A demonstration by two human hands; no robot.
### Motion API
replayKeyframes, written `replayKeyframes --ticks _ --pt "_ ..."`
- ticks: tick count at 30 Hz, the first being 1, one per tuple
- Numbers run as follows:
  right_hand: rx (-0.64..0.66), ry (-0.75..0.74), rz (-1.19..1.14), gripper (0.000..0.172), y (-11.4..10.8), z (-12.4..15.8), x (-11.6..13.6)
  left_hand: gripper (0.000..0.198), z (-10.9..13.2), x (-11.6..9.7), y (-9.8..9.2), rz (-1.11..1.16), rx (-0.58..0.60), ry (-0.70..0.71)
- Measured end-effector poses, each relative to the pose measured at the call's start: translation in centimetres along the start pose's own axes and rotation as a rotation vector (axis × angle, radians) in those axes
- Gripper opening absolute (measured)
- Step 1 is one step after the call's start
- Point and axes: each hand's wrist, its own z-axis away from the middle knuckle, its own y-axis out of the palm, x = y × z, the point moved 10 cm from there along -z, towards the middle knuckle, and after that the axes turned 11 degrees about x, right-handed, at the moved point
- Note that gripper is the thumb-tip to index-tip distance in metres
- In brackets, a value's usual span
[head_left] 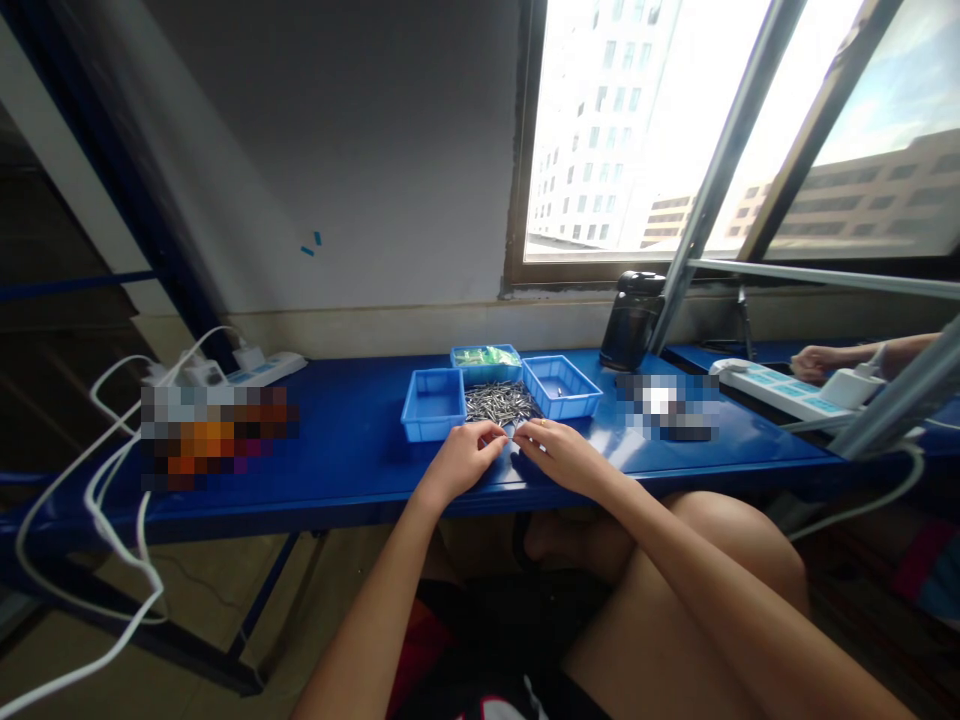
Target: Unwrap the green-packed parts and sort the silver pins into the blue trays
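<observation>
Head view: left fingers (489, 432) and right fingers (529, 432) nearly meet between metal pieces (499, 402) and table edge (315, 512); grip unclear.

A grey wall (390, 150) stands behind the blue table (345, 410), a daylit window (615, 130) beyond its right half, beige floor (330, 620) beneath.
</observation>
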Motion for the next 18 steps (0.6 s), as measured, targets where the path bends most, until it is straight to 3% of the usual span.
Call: replayKeyframes --ticks 11,18 --pt "-0.015 0.011 -0.003 0.025 0.14 0.04 -0.19 0.024 -0.05 0.47 -0.01 0.034 -0.005 0.007" --pt "0.013 0.009 0.021 0.024 0.39 -0.01 0.14 0.025 0.09 -0.43 -0.23 0.058 -0.015 0.050"
